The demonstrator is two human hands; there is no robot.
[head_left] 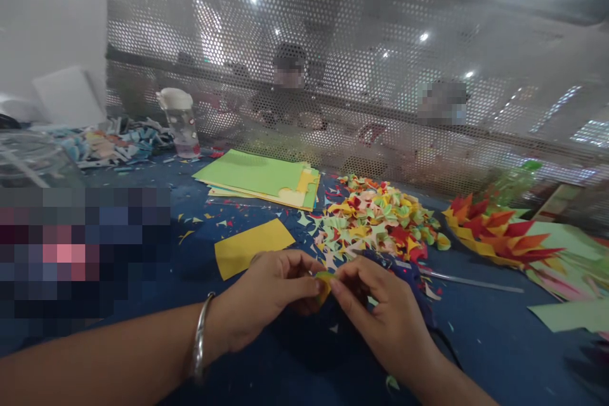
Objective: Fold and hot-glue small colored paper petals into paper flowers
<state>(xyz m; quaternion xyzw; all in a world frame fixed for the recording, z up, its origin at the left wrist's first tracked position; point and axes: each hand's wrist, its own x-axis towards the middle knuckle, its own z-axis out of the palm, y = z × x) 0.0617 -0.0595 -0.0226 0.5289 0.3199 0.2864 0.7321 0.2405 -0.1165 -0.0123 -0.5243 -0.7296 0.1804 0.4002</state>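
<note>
Between my two hands is a small yellow-green paper piece (324, 287), pinched at its edges over the blue table. My left hand (273, 288), with a silver bangle at the wrist, closes thumb and fingers on its left side. On the other side, my right hand (375, 304) pinches it between thumb and forefinger. A yellow paper sheet (252, 246) lies just beyond my left hand. Past my right hand rises a heap of small folded paper pieces (375, 216) in green, yellow, red and pale pink.
A stack of green and yellow paper (252, 174) lies farther back. At right are a red, orange and yellow paper flower (499, 235) and pale green sheets (566, 314). A lidded cup (179, 124) stands back left before the perforated metal screen (333, 76). Scraps litter the table.
</note>
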